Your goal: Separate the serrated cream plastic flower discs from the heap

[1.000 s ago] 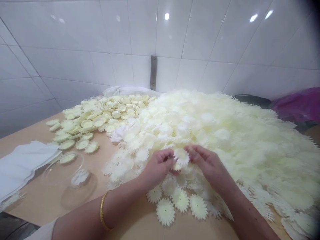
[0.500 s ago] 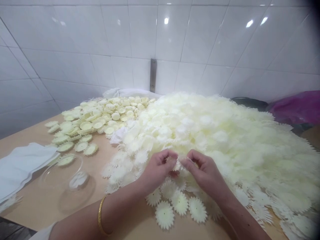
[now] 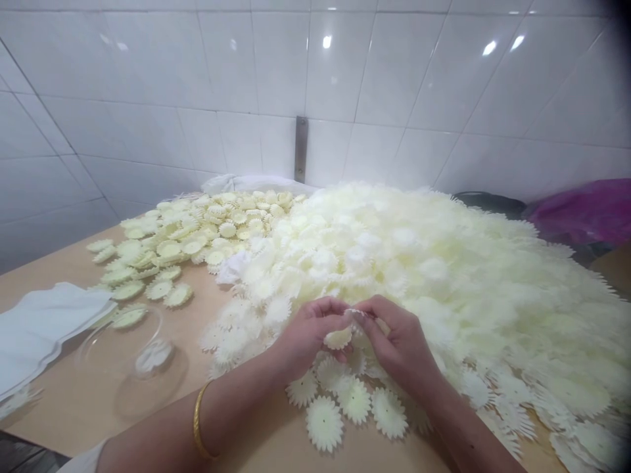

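A pale yellow fabric flower piece (image 3: 338, 338) with a toothed rim sits in the fingers of my left hand (image 3: 313, 330), which is closed on it. Beside it, my right hand (image 3: 398, 332) is also closed, its thumb and forefinger pinching a thin white edge at the top of the work. Whether that edge belongs to the same flower piece I cannot tell. Several flat flower pieces (image 3: 324, 424) with a small centre dot lie on the table just below my hands. Right behind my fingers rises a large heap of loose pale flower pieces (image 3: 419, 249).
Finished-looking cupped flower pieces (image 3: 170, 248) are piled at the back left of the wooden table (image 3: 236, 433). A clear round dish (image 3: 158, 312) with a white lump (image 3: 154, 356) and a folded white cloth (image 3: 44, 322) lie left. A purple bag (image 3: 582, 210) is at the far right, tiled wall behind.
My hands have come closer together, the right moving slightly left, so the fingertips now almost meet. More of the flower piece shows beneath my left fingers.
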`<state>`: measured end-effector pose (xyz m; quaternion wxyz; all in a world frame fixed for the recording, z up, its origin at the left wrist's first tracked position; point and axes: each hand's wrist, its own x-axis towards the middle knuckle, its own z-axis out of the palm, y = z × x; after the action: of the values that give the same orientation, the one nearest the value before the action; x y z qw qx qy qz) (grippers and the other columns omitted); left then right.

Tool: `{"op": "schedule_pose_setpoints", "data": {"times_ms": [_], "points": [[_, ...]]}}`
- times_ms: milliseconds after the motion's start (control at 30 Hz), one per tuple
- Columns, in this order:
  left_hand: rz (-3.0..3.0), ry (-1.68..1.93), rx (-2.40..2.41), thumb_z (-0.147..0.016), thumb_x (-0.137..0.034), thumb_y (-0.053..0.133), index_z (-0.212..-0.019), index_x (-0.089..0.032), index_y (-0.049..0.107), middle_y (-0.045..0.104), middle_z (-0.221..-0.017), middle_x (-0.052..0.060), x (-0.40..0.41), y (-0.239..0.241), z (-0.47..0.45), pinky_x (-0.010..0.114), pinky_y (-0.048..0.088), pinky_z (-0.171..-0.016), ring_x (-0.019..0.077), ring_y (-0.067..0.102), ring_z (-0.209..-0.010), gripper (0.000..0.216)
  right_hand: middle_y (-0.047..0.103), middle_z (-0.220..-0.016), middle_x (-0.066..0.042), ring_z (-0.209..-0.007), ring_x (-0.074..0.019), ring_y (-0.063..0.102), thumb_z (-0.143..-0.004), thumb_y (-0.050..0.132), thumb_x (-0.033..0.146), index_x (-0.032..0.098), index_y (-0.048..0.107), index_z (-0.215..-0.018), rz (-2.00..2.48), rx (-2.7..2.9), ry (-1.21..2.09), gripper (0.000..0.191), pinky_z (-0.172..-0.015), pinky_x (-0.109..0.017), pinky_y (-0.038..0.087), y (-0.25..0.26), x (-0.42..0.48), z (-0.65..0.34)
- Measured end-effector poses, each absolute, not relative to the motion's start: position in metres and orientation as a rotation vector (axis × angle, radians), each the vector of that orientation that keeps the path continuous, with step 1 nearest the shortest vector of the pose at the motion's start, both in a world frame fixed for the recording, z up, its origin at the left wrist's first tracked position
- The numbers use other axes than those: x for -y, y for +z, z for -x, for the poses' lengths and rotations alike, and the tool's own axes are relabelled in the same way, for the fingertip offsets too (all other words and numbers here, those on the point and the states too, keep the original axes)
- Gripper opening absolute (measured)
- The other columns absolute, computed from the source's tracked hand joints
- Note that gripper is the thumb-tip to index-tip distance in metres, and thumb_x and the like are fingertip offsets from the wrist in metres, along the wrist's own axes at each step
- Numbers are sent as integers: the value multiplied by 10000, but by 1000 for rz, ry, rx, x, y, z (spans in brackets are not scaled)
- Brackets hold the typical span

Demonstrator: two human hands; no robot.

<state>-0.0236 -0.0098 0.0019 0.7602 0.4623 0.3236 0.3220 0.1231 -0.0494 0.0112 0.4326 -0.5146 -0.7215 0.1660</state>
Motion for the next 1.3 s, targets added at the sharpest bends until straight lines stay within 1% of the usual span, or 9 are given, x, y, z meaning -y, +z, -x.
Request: {"op": "schedule_pose_setpoints", "data": {"times_ms": [133,367,467,600,700,800,933,1067,1300], "points": [[-1077,739,-702,-680,-240,625,-766,-136,547,520,-657,-8,10,-2,23,232,432,-455,87,516,-482,155,577,-764,-31,-730,-157,534,-828,439,156,194,570,-826,1231,1884,291,136,-646,-269,408,11,49,-122],[-1066,847,-738,-708,-237,581,-698,-154,495,488,-582,-24,8,-2,23,236,426,-469,93,499,-490,120,526,-688,-18,-657,-142,478,-822,417,125,183,506,-724,1246,1921,111,145,-613,-267,372,8,46,-126],[-1087,815,-758,-691,-200,578,-750,-164,516,490,-637,-22,8,-2,23,237,430,-471,97,507,-519,93,516,-711,-35,-700,-161,467,-798,405,71,176,527,-746,1222,1981,-115,168,-631,-288,359,4,44,-129],[-1172,791,-801,-670,-260,618,-872,-198,552,460,-672,-35,10,-3,23,224,413,-448,84,474,-510,222,513,-758,-57,-766,-190,469,-742,409,14,175,555,-795,1156,2044,-334,224,-655,-314,362,1,43,-132],[-1282,782,-891,-678,-268,607,-901,-217,580,434,-626,-49,11,-1,23,187,331,-410,59,389,-466,230,513,-784,-56,-768,-185,473,-761,409,31,184,561,-827,1169,2044,-232,226,-653,-310,369,3,45,-131],[-1392,827,-892,-732,-246,536,-737,-176,592,401,-555,-50,12,2,23,190,282,-445,54,335,-470,90,522,-790,-48,-754,-170,484,-806,412,84,183,556,-846,1197,1992,-7,179,-659,-298,380,7,47,-128],[-1392,803,-803,-732,-311,556,-507,-152,399,263,-481,-69,14,3,23,200,194,-435,45,230,-444,317,530,-754,-31,-700,-146,499,-835,425,147,175,536,-796,1248,1870,273,121,-615,-262,386,11,47,-126],[-1336,757,-812,-714,-397,575,-518,-164,364,211,-483,-77,14,2,23,210,129,-414,44,175,-429,371,517,-671,-4,-616,-125,484,-848,427,186,179,514,-713,1316,1836,452,161,-562,-241,369,11,48,-126],[-1326,779,-871,-742,-396,538,-577,-159,468,312,-492,-65,13,-1,23,194,203,-428,44,248,-431,297,503,-629,14,-585,-118,461,-856,431,246,185,496,-704,1380,1757,511,176,-550,-238,356,12,49,-126]]}}
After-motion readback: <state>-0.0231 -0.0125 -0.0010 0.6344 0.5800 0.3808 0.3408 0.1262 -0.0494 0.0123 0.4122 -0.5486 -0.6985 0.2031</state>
